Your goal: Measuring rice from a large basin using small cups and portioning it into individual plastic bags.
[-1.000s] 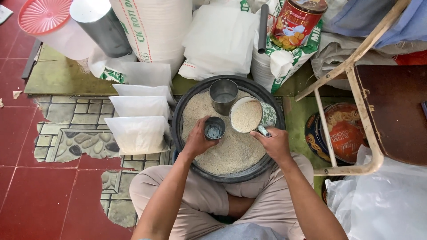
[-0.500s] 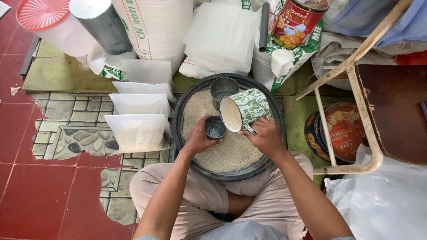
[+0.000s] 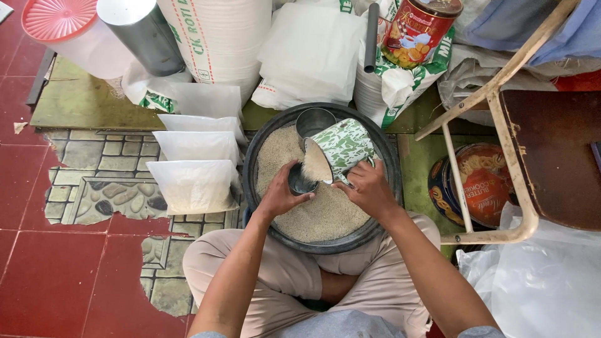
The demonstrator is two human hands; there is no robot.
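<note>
Head view, looking down at a seated person's lap. Right hand (image 3: 369,188) grips a green-and-white patterned mug (image 3: 341,147), fingers clamped round its body and handle. Left hand (image 3: 278,194) holds a small dark metal cup (image 3: 300,183), fingers curled tight about its wall, resting it on the grain in the wide dark basin (image 3: 260,150).

Change over the last second: the mug, which sat upright and full, is now tipped well over to the left, its mouth directly above the small cup. Pale grain (image 3: 316,166) slides toward the lip and runs into the cup. Left hand has hardly shifted; only the right wrist has rolled.

Judgement: pouring is under way, and the cup appears to be filling as a measure, any spill falling back into the basin.

Surroundings: a second metal cup (image 3: 313,121) stands in the grain at the basin's far side. Three filled clear bags (image 3: 194,184) lie just left of the basin on the tiled floor (image 3: 50,275).
</note>
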